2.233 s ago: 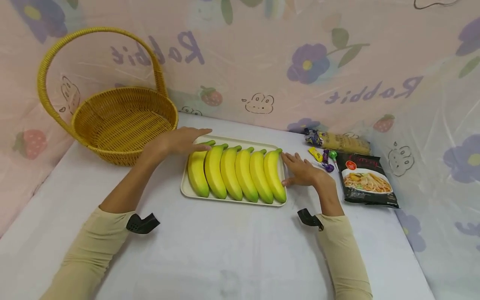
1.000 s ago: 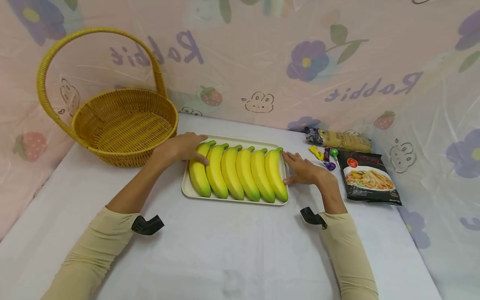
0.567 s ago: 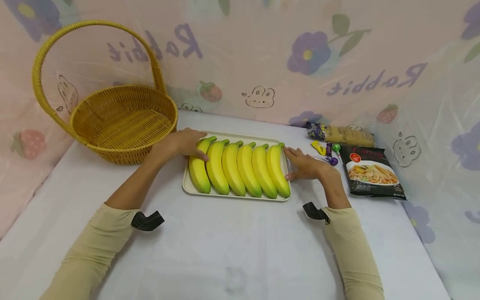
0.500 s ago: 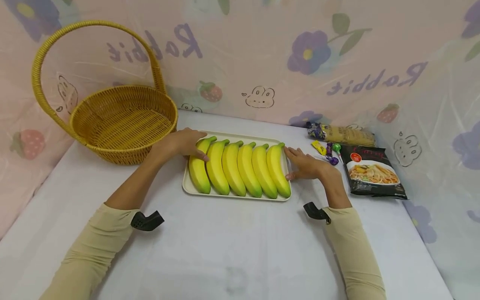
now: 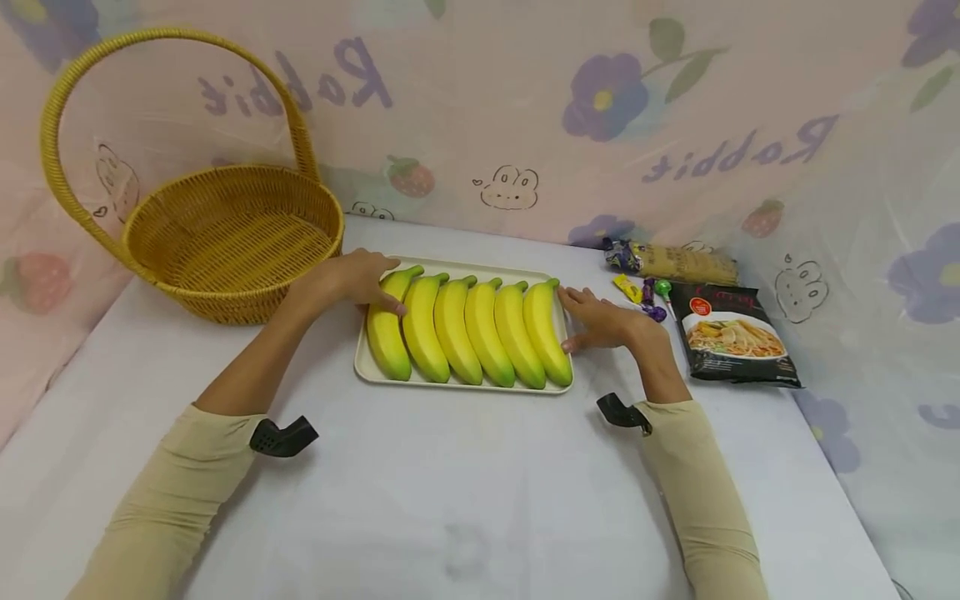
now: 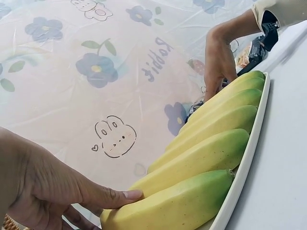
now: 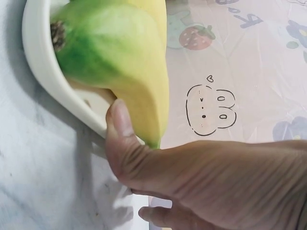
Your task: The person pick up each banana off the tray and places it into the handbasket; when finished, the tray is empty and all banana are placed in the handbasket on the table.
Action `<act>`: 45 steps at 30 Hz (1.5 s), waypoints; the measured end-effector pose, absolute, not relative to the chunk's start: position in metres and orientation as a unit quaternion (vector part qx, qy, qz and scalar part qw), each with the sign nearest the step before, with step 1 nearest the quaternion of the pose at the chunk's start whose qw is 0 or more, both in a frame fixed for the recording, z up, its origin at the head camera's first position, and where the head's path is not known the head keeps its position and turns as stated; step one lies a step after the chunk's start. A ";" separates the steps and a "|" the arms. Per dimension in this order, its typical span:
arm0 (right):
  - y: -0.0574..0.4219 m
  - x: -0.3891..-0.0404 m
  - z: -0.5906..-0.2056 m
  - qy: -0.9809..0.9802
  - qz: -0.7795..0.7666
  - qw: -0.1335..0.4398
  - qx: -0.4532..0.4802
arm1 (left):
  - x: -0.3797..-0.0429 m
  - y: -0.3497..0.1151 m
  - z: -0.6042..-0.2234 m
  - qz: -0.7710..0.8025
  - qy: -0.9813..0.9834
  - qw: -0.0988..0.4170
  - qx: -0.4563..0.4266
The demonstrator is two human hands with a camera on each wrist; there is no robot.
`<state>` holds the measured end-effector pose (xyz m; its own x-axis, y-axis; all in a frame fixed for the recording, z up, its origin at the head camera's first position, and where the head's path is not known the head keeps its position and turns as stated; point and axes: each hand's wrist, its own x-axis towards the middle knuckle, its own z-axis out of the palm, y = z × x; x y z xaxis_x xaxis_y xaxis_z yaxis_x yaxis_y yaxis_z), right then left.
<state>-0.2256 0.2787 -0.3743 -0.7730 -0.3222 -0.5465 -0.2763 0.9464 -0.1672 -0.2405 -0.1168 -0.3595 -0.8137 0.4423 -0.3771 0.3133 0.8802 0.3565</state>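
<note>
Several yellow bananas with green ends lie side by side on a cream tray [image 5: 461,387]. My left hand [image 5: 347,277] is at the tray's left end, its thumb across the upper part of the leftmost banana [image 5: 388,346]. In the left wrist view that thumb presses on the banana [image 6: 175,208], with the fingers lower on the outer side, partly hidden. My right hand [image 5: 603,323] rests against the tray's right edge, fingers fairly straight beside the rightmost banana [image 5: 546,333]. The right wrist view has its thumb [image 7: 120,127] over the tray rim [image 7: 41,67].
A yellow woven basket [image 5: 232,296] with a tall handle stands behind my left forearm. At the right lie a black noodle packet [image 5: 735,333], a tan packet [image 5: 678,262] and small sweets [image 5: 651,293]. A patterned curtain [image 5: 480,100] backs the white table [image 5: 420,492].
My left hand has come down from above the tray onto the leftmost banana. The right hand stays by the tray's right edge. The head view has shifted slightly.
</note>
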 end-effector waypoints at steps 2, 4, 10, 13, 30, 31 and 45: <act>0.276 -0.225 -0.380 0.937 -0.047 0.308 -0.156 | -0.240 -0.120 -0.363 0.139 0.940 0.244 0.194; 0.274 -0.224 -0.385 0.934 -0.052 0.315 -0.159 | -0.239 -0.123 -0.368 0.142 0.937 0.254 0.191; 0.276 -0.222 -0.390 0.933 -0.051 0.310 -0.176 | -0.237 -0.123 -0.373 0.172 0.933 0.261 0.176; 0.277 -0.222 -0.388 0.933 -0.050 0.307 -0.180 | -0.237 -0.122 -0.372 0.178 0.934 0.254 0.175; 0.281 -0.220 -0.379 0.936 -0.052 0.302 -0.174 | -0.234 -0.125 -0.350 0.203 0.941 0.202 0.178; 0.282 -0.220 -0.379 0.936 -0.051 0.301 -0.176 | -0.233 -0.126 -0.348 0.206 0.942 0.193 0.180; 0.282 -0.225 -0.378 0.935 -0.061 0.301 -0.176 | -0.236 -0.143 -0.307 0.238 0.945 0.144 0.172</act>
<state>-0.2245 0.2819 -0.3784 -0.7566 -0.3662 -0.5417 -0.2929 0.9305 -0.2198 -0.2359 -0.1426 -0.3071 -0.8994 0.3934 -0.1907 0.2560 0.8276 0.4996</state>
